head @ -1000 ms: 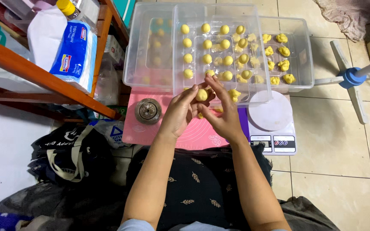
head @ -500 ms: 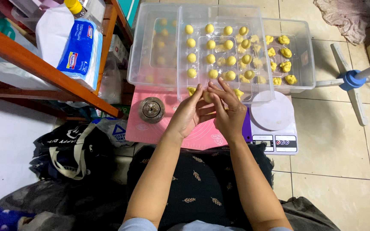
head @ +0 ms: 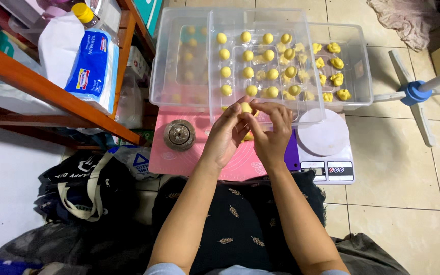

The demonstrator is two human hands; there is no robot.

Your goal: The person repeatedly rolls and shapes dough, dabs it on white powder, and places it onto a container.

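Both forearms are bare from the elbow down to the left hand [head: 226,135] and the right hand [head: 271,133], with no watch, bracelet or ring to be seen on either. Short pale blue sleeves [head: 166,268] show only as thin edges at the bottom of the view, one just above each elbow. Between the arms, on the near side of the pink mat [head: 179,160], the lap is covered by a black garment [head: 235,224] printed with small tan leaf sprigs (scattered loosely, each pointing its own way). The fingernails look short and unpainted.
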